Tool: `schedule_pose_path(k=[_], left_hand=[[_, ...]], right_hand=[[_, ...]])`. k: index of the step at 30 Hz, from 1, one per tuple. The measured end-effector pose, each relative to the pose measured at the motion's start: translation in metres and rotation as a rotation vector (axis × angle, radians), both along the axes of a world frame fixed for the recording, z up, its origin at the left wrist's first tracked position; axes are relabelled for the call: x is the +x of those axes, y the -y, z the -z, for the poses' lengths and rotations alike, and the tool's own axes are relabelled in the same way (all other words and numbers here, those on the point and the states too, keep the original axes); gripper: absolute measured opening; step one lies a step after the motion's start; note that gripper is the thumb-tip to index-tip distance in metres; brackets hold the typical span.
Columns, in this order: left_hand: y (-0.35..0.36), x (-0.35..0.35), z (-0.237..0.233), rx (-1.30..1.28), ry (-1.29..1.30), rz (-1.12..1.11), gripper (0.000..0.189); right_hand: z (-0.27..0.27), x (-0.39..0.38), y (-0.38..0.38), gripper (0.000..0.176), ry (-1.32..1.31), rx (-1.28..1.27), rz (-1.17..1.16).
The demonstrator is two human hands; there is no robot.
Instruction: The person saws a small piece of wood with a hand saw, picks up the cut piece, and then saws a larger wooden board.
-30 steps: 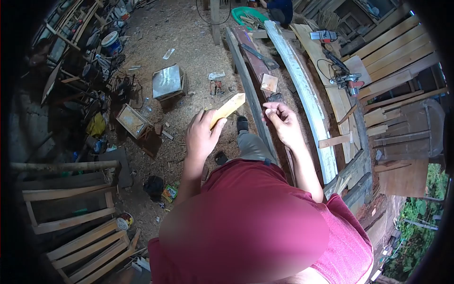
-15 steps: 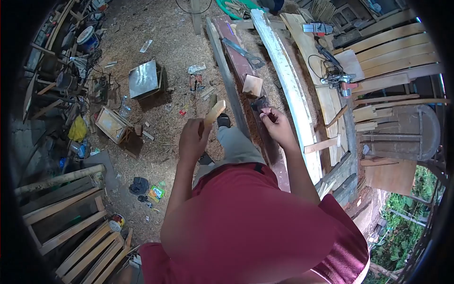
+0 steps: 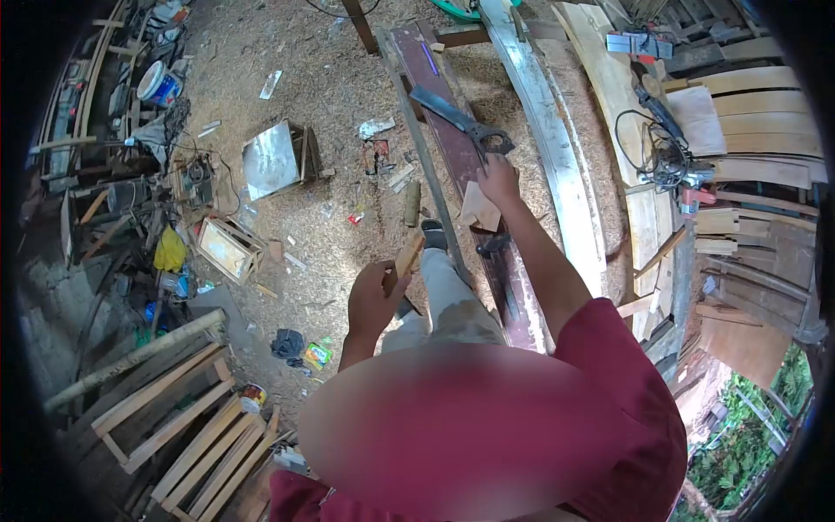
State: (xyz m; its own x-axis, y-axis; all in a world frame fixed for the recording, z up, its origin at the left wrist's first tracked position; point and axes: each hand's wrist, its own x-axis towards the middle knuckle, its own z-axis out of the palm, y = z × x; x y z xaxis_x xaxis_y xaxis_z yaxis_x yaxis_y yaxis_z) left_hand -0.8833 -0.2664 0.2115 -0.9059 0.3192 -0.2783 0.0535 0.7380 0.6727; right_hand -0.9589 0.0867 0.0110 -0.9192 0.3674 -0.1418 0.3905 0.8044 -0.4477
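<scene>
My left hand [image 3: 372, 298] is closed around a short, narrow wood piece [image 3: 406, 255], held over the floor in front of my left leg. My right hand [image 3: 499, 181] reaches over the dark red plank [image 3: 452, 170], fingertips right at the handle of a handsaw [image 3: 450, 111]. Its fingers point away from me and are partly hidden, so I cannot tell if they grip the handle. Just under that wrist lies a small flat wood block [image 3: 479, 209] on the plank. A black tool [image 3: 492, 244] sits nearer me, beside the block.
A purple marker-like stick [image 3: 429, 58] lies at the plank's far end. Right of it run a whitish board [image 3: 550, 143] and a pale board [image 3: 600, 87], with a corded power tool [image 3: 674, 165] beyond. A metal-topped box [image 3: 271, 161] and wooden frames [image 3: 174, 391] stand left on the shaving-covered floor.
My right hand has moved forward from the black tool, past the wood block, to the saw handle. The left hand still holds the wood piece, now lower. The view has shifted.
</scene>
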Motion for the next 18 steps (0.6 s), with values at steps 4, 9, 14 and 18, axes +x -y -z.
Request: schedule_pose_path(k=[4, 9, 14, 18], left_hand=[[-0.016, -0.02, -0.01, -0.047, 0.035, 0.013, 0.037], [-0.021, -0.028, -0.008, -0.089, 0.06, 0.058, 0.039], [-0.027, -0.033, -0.017, -0.051, 0.068, 0.057, 0.039], [-0.018, -0.034, -0.024, -0.018, -0.024, 0.128, 0.037]], right_hand=[[0.048, -0.032, -0.012, 0.047, 0.183, 0.124, -0.004], [0.069, -0.046, -0.013, 0.041, 0.182, 0.226, -0.027], [0.031, -0.043, -0.014, 0.031, 0.212, 0.242, -0.074], [-0.025, -0.02, -0.009, 0.029, -0.009, 0.083, 0.102]])
